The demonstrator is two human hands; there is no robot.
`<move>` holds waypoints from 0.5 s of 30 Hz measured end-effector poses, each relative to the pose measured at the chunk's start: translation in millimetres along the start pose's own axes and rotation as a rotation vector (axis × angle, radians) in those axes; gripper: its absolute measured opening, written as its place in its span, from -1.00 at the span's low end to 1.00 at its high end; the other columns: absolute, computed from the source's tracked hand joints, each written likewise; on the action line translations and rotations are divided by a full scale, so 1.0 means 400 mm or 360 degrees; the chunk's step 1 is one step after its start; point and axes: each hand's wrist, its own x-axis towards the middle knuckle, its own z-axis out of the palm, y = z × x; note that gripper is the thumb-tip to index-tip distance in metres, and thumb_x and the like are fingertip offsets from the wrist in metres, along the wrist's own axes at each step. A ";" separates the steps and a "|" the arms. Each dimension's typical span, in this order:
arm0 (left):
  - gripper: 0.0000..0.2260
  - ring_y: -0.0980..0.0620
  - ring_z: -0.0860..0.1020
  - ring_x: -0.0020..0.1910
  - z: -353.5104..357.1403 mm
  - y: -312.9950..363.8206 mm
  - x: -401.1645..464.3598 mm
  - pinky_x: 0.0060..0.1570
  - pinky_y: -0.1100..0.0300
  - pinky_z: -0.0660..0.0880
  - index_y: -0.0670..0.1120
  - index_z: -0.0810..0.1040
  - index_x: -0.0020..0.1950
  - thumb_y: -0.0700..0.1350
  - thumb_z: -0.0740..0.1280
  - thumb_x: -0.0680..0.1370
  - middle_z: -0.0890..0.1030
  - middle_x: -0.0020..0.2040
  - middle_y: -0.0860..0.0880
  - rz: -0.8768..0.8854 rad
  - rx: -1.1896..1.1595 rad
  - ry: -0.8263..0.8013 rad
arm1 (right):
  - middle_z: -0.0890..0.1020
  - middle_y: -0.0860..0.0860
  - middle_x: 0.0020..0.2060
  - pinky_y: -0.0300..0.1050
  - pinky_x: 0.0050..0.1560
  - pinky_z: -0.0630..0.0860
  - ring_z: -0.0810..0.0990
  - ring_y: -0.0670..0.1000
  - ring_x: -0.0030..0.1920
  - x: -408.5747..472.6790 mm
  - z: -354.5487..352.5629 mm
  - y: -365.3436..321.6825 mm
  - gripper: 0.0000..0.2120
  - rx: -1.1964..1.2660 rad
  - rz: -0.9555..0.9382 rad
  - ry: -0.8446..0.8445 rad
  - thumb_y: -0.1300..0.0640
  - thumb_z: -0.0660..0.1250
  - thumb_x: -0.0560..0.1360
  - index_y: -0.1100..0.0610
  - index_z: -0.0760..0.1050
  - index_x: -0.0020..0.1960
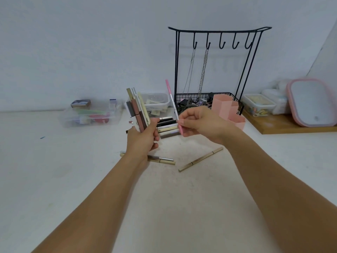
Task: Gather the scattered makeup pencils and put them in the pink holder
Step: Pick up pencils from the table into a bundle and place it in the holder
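From the head view, the white worktop [54, 170] carries a good deal of clutter along the wall. At the back stands a black wire rack [218, 61] with hooks, two chains hanging from them and a mesh basket of small dark things at its foot. Left of it sit a clear lidded box [156, 101] and, farther left, a clear plastic tub [91, 115] of colourful bits. To the right a wooden board [284, 126] holds another clear box and a pink-framed mirror [310, 103].

The pink holder [228, 108] stands just in front of the rack's basket, partly hidden behind the right hand [198, 123]. That hand pinches a slim pink pencil [172, 103] near its lower end, the pencil pointing up and slightly left. The left hand [144, 137] is curled round a bundle of pencils [137, 110] held upright, close beside the pink one but not touching it.

Between and behind the hands lies a small heap of pencils [167, 126] on the worktop. Nearer, a gold pencil [200, 159] lies slantwise on its own, and two more pencils [162, 160] lie together under the left wrist.
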 end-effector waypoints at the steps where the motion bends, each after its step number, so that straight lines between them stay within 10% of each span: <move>1: -0.86 0.14 0.44 -0.45 0.001 0.000 -0.001 -0.46 0.28 0.44 -0.03 0.63 -0.03 0.03 0.41 0.60 0.50 -0.41 0.05 -0.0006 -0.0032 -0.0023 | 0.67 0.22 -0.21 -0.10 -0.09 0.68 0.66 0.06 -0.22 0.002 0.016 -0.007 -0.86 0.0074 -0.0029 -0.0003 0.31 0.36 0.56 0.39 0.56 0.05; 15: -0.52 0.03 0.52 -0.44 0.009 0.010 -0.013 -0.51 0.22 0.40 -0.15 0.66 -0.13 0.30 0.45 0.42 0.57 -0.42 -0.06 -0.0087 -0.0153 -0.0117 | 0.70 0.30 -0.16 -0.14 -0.16 0.59 0.65 0.07 -0.22 0.010 0.128 -0.008 -0.87 0.0046 -0.0162 0.0040 0.27 0.44 0.51 0.34 0.63 -0.01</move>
